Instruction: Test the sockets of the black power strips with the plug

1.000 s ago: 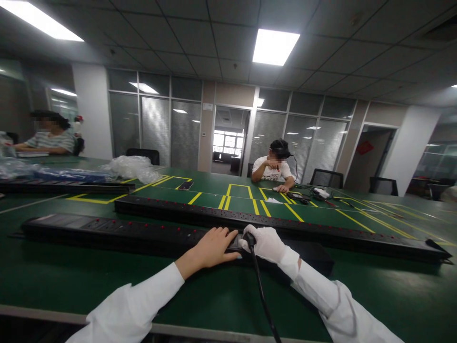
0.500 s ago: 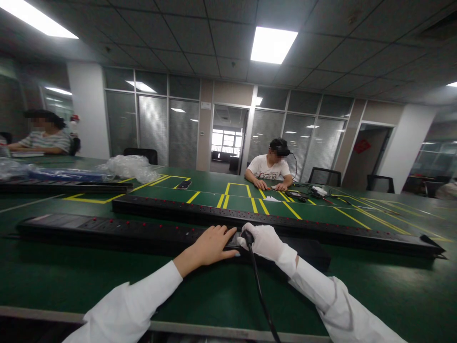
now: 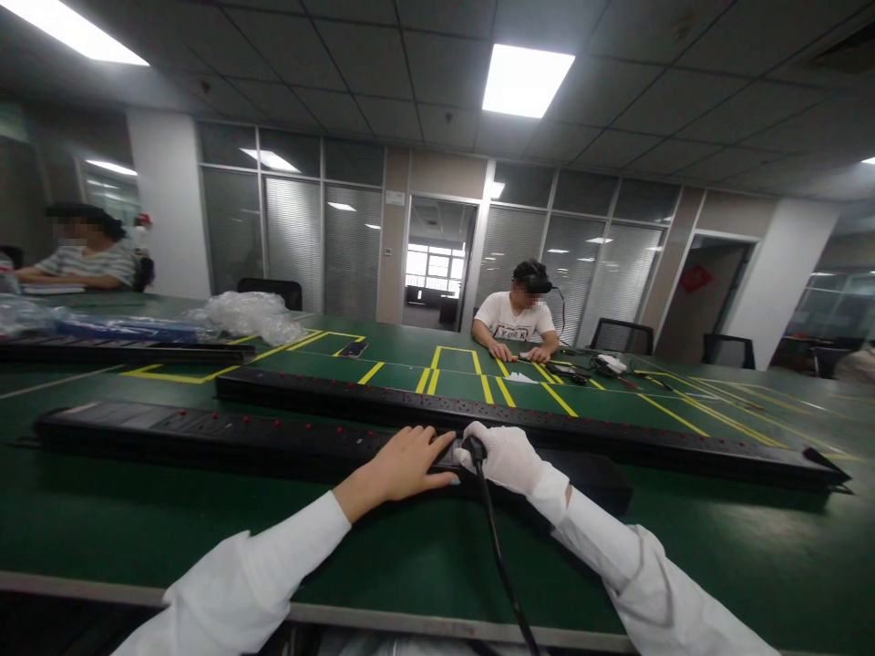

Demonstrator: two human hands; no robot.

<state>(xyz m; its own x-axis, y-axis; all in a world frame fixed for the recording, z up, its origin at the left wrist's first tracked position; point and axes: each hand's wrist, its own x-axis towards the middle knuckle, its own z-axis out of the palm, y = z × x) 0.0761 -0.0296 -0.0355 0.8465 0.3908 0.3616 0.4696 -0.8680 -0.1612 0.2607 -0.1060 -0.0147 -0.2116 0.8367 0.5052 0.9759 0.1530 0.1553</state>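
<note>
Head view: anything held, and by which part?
Yes: the right hand holds the black cable by its plug.

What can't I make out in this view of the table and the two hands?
- Head view: the prongs of the black plug, hidden by the gloved right hand and the plug's own body.
- Head view: the stretch of the near black bar under the bare left hand, covered by it.
- Head view: the far end of the black cable, cut off by the bottom edge.
- Head view: any writing on the phone, too small.
</note>
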